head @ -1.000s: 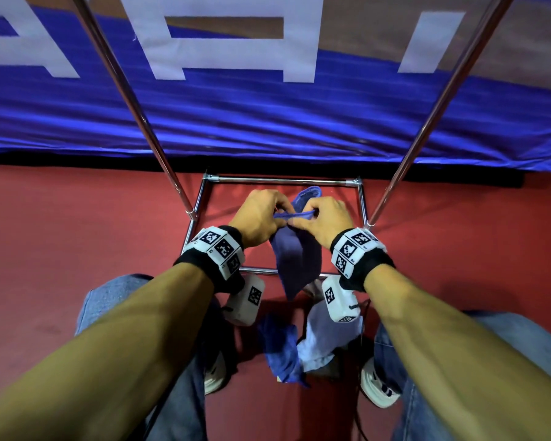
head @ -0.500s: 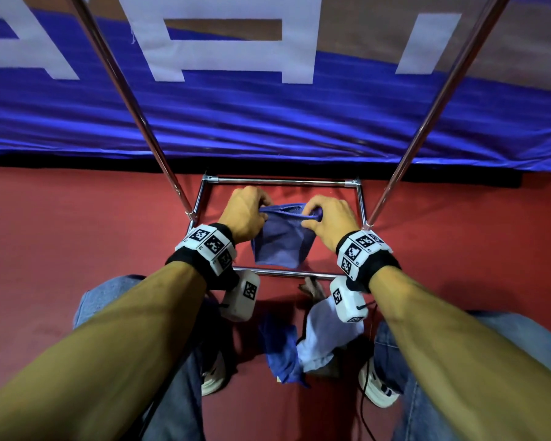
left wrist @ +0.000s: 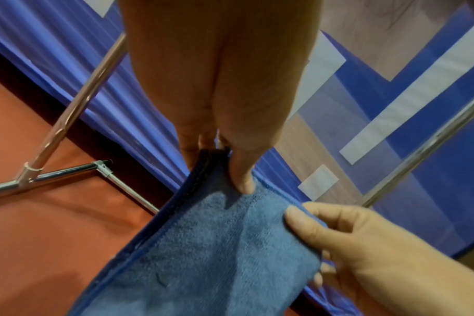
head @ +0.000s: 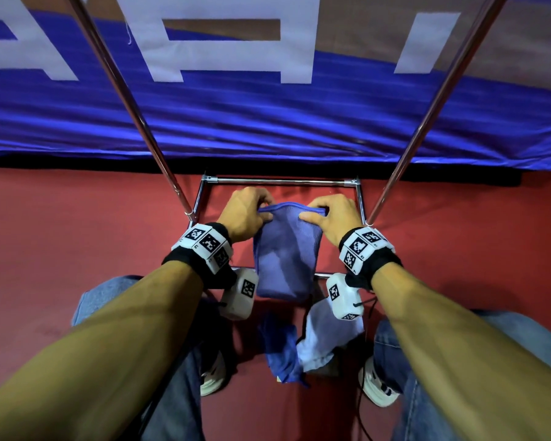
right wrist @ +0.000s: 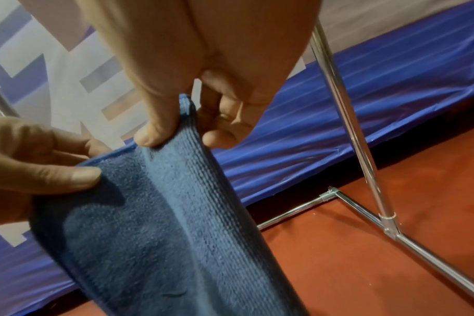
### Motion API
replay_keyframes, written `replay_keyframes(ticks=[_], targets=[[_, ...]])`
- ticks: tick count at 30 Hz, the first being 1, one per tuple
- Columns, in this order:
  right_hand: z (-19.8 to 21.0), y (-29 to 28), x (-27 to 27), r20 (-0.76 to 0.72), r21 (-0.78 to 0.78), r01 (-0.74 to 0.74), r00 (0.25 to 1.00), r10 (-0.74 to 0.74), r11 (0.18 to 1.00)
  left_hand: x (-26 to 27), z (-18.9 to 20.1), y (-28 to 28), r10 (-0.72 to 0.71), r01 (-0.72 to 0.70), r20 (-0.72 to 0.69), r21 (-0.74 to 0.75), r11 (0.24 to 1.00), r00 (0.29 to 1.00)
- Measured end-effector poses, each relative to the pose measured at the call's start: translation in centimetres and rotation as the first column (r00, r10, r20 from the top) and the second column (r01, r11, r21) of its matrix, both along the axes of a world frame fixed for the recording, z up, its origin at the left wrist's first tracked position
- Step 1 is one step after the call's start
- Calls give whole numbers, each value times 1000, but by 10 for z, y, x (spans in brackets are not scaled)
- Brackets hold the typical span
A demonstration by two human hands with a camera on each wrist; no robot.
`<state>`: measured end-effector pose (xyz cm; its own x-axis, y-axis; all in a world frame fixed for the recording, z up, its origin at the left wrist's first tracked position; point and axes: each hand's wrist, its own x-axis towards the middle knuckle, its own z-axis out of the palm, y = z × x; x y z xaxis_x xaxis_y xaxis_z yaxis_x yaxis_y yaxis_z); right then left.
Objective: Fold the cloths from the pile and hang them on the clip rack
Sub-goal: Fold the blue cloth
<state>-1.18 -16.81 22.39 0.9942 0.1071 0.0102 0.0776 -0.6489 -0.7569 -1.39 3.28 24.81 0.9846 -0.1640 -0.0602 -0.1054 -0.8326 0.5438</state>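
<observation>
A folded blue cloth hangs in the air between my two hands, above the rack's base bars. My left hand pinches its top left corner, thumb on the near face. My right hand pinches the top right corner the same way. In the left wrist view the left thumb presses the blue cloth near its dark hem, with my right hand opposite. In the right wrist view the right thumb and fingers grip the blue cloth at its folded edge. The rack's clips are out of view.
The rack's two slanted chrome poles rise either side of my hands from a rectangular base frame on the red floor. A dark blue cloth and a pale cloth lie between my feet. A blue banner hangs behind.
The cloth went from a narrow bunched strip held with hands together to a flat folded rectangle. My hands moved apart and a little away from me, now pinching its top corners.
</observation>
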Motion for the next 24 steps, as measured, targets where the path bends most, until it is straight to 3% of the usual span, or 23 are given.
replay_keyframes(ticks=[4,7,13,19,24], targets=[[-1,4,1,31,32,-13,999,12,999,-2,0,-6,-22,22,27,-27,999,999],[-3,11,1,10,20,12,1000,-12,1000,-1,-2,-9,40,-38,39,-49,998,998],[-7,21,1,-67,174,25,998,-13,984,3,-7,-8,134,-129,27,-133,983,991],[1,27,0,-181,302,18,983,38,953,4,-9,-10,80,-91,-49,-275,957,996],[3,30,-1,-193,326,19,980,47,945,5,-9,-9,52,-87,-107,-352,932,993]])
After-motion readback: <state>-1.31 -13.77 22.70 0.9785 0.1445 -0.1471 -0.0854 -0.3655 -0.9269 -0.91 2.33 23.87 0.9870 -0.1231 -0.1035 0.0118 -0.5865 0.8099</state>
